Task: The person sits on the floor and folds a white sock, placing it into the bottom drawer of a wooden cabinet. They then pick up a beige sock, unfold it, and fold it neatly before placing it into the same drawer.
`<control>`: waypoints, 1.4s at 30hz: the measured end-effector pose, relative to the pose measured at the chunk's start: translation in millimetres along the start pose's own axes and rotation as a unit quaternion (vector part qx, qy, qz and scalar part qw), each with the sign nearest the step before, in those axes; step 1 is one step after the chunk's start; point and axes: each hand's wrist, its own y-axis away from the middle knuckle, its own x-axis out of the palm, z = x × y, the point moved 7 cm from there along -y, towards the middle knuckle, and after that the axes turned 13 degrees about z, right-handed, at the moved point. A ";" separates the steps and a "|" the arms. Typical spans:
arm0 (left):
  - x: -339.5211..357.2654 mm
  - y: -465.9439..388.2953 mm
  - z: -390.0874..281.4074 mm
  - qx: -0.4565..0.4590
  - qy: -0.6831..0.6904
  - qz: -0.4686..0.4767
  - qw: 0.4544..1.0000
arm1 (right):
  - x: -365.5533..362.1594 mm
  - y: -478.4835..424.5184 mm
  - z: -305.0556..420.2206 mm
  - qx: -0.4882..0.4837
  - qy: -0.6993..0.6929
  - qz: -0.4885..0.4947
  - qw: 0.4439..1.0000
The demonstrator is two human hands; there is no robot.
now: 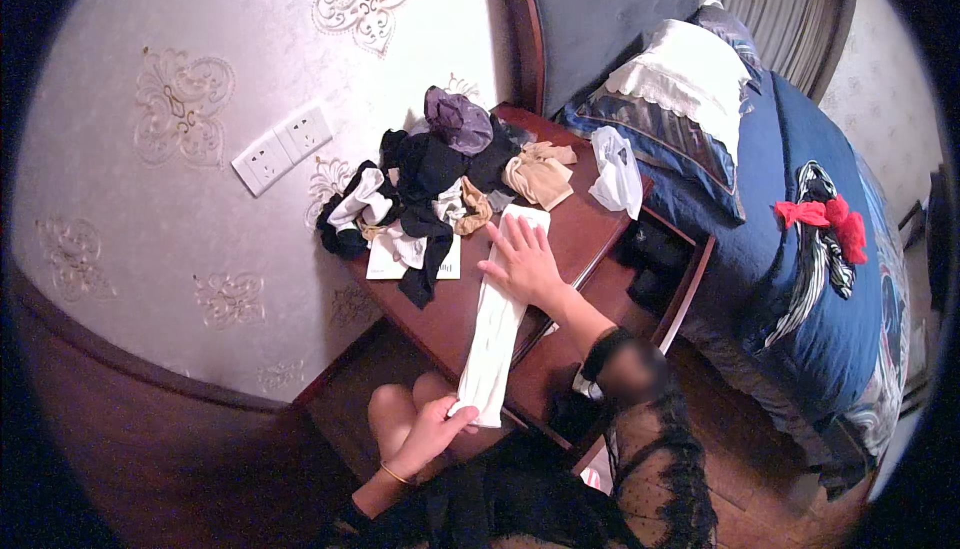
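A long white sock or stocking (491, 331) lies stretched flat across the corner of a reddish-brown wooden nightstand (442, 324), its lower end hanging past the edge. My left hand (435, 433) pinches that lower end between thumb and fingers. Flat on the sock's upper part rests my right hand (521, 260), fingers spread and gripping nothing. Beyond it is a heap of socks and hosiery: black fabric (431, 163), a purple bundle (459, 121), beige stockings (538, 174) and a white sock (361, 198). A white card with print (382, 265) lies partly under the heap.
The nightstand's drawer (686, 290) is pulled out, with dark items inside. A clear plastic bag (616, 172) sits near the nightstand's right edge. On the bed's blue cover (750, 264) lie a striped scarf-like cloth (801, 301) and red fabric (844, 226). A wall socket panel (281, 148) is left.
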 end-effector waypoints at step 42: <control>-63.0 -168.2 -95.9 0.104 -0.227 0.059 0.966 | 43.6 67.9 -16.2 0.133 -0.674 0.116 0.717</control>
